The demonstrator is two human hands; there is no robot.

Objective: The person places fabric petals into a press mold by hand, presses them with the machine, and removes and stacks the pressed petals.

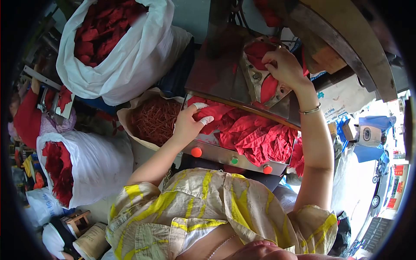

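Note:
My left hand (190, 123), its thumb and a finger wrapped in white tape, is closed on red fabric petals (212, 112) at the left end of a metal ledge. A pile of crumpled red fabric petals (264, 136) lies to its right on the same ledge. My right hand (286, 67) is above a metal die (256, 76) on the machine plate, its fingers curled together. What those fingers hold, if anything, is hidden. Red fabric shows in the die's openings, beside and below the right hand.
Red and green push buttons (234, 160) line the machine's front panel. A sack of thin red strips (157, 121) stands left of it. White sacks (117, 78) full of red pieces stand farther left. A curved metal arm (346, 43) overhangs the right. Another person's red sleeve (28, 119) appears far left.

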